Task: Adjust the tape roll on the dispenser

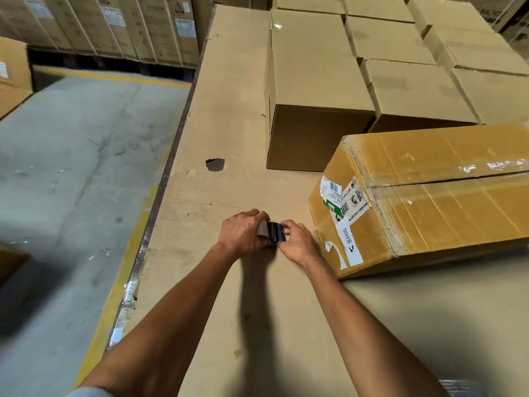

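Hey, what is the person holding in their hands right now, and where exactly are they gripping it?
A small black-and-white object, too blurred to identify. The left hand grips its left, whitish end; the right hand pinches its dark right end with fingertips.

taped box (429,196) | white strip label: "BEARDO" | end sticker: "BEARDO" | barcode label: unreadable

Both hands meet over a cardboard-covered desk (234,116): the left hand (242,233) grips a small dark object (274,232), and the right hand (296,242) pinches its near edge. A taped, labelled carton (446,196) lies tilted just beside the right hand. Plain cartons (315,81) stand behind it.
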